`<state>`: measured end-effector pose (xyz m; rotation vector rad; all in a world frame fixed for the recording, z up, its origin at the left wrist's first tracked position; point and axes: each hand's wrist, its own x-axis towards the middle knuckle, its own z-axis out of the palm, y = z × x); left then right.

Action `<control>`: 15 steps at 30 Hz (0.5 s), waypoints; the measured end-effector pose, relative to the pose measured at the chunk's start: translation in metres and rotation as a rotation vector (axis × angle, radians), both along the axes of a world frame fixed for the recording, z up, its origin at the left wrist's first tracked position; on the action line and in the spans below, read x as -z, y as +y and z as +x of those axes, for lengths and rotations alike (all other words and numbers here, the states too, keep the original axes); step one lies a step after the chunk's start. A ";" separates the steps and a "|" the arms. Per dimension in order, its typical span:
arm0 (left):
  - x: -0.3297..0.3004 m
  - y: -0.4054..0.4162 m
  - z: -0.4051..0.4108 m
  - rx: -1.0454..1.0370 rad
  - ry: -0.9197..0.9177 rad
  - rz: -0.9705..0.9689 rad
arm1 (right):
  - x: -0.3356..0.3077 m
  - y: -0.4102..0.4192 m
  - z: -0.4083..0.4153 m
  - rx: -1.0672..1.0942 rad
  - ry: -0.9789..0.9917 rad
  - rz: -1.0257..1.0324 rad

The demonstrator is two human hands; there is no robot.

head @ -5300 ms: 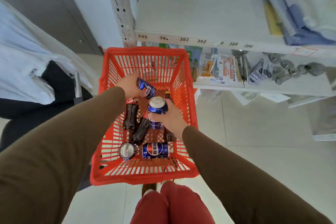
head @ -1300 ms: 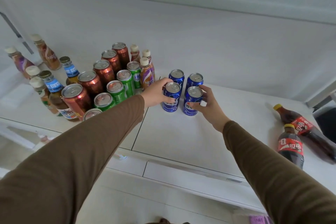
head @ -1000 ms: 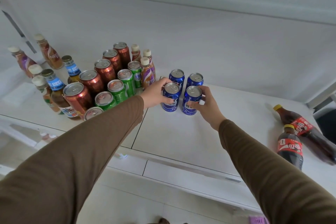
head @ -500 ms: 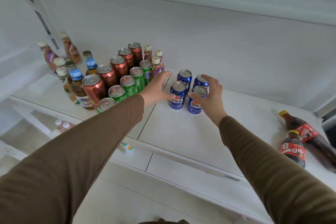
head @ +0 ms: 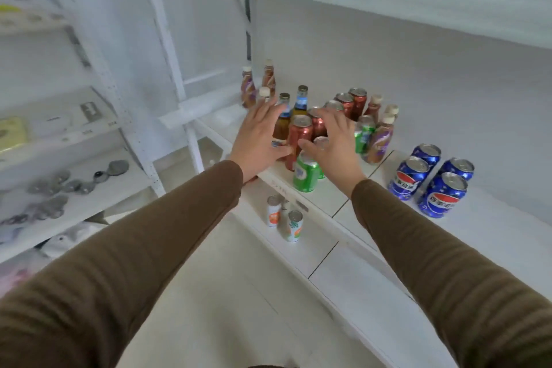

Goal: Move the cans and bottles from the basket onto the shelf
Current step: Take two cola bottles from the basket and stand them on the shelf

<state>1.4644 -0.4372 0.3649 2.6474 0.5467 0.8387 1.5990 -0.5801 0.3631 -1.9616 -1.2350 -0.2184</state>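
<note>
Glossy metal blue cans (head: pixel 430 182), shiny red can (head: pixel 298 134), matt white shelf (head: pixel 493 236), soft brown cloth sleeves (head: pixel 448 254)

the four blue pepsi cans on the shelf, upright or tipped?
Upright. All four blue Pepsi cans stand on the shelf with their silver tops up, in a two-by-two block. Both hands are off them.

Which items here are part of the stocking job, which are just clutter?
Job: blue cans, red cans, green can, bottles, shelf, both hands, left and right, open and empty.
Clutter: metal fittings, two small cans on the lower shelf.
</note>
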 end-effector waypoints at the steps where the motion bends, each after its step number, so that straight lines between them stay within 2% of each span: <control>1: 0.003 0.011 -0.028 -0.055 0.015 0.003 | 0.001 0.015 -0.022 -0.037 -0.011 -0.016; 6: 0.021 0.051 -0.192 -0.334 0.104 0.009 | 0.016 0.088 -0.156 -0.227 -0.059 -0.109; 15: 0.045 0.077 -0.480 -0.801 0.182 -0.074 | 0.039 0.196 -0.419 -0.646 -0.099 -0.214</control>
